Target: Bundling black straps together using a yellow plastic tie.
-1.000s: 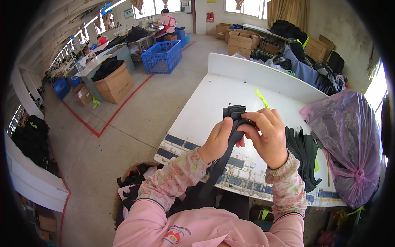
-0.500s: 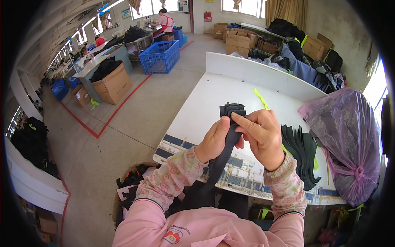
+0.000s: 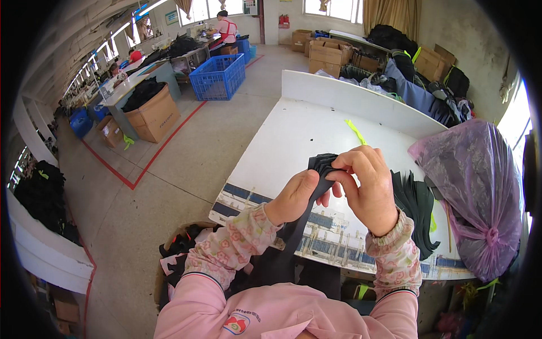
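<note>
Pink shirt point(image 3: 271, 313): filled the middle of the lower edge, nearest of all.
Flowered sleeves point(image 3: 228, 248): reached in from both sides, gathered at the wrists.
Left hand point(image 3: 292, 198): closed around a bundle of black strips point(image 3: 322, 163); thumb lay along the near side, fingertips showed past the right edge.
Right hand point(image 3: 370, 186): pinched the upper right part of the bundle between thumb and bent forefinger, just beside the left hand.
Black strips: held over the white table point(image 3: 282, 135), tops fanned in layers; hung down past its front edge. Contact with the tabletop: could not tell.
White table: spread beneath both hands; bore worn dark blue patches along the front and a raised board point(image 3: 361, 99) along the back.
Dark strip pile point(image 3: 415, 214): lay on the table just right of the right hand, wavy, side by side.
Yellow-green ribbon point(image 3: 355, 131): lay beyond the right hand.
Purple bag point(image 3: 480, 186): bulged at the table's right end, knotted toward the near side.
Large carton point(image 3: 152, 116): stood on the floor point(image 3: 197, 169) at far left, topped with black cloth point(image 3: 144, 93).
Blue crate point(image 3: 217, 79): stood farther back.
Co-worker point(image 3: 228, 29): faced a workbench near the far windows point(image 3: 333, 8).
</note>
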Motion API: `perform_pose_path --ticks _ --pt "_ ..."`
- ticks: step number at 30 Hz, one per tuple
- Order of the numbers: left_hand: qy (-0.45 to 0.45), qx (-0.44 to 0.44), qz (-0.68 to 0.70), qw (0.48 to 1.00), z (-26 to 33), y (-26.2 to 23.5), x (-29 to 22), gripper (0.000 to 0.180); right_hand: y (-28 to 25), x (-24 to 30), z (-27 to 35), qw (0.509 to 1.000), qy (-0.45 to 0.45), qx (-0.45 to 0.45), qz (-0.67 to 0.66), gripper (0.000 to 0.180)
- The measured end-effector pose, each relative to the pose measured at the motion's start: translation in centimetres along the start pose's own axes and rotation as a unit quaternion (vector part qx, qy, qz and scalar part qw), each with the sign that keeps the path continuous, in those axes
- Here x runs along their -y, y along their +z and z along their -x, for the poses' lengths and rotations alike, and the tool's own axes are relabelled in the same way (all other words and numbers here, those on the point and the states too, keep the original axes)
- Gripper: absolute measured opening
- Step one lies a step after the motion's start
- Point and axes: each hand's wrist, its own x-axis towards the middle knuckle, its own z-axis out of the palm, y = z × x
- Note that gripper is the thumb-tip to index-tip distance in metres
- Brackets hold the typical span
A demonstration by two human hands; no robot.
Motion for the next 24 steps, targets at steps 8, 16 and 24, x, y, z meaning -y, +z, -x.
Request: perform_pose_path --ticks 8,16,24 --pt "-0.051 0.009 0.053 0.997 0.8 -0.4 -0.5 0.062 -0.3 0.4 -0.2 0.999 -0.031 0.010 0.014 0.025" --pt "-0.060 0.044 0.096 0.993 1.1 -0.4 -0.2 0.060 -0.6 0.6 0.1 0.997 -0.056 0.050 0.005 0.026" --pt "-0.031 0.031 0.074 0.996 1.1 -0.7 0.2 0.067 -1.0 1.0 -0.3 0.996 -0.035 0.081 0.009 0.028"
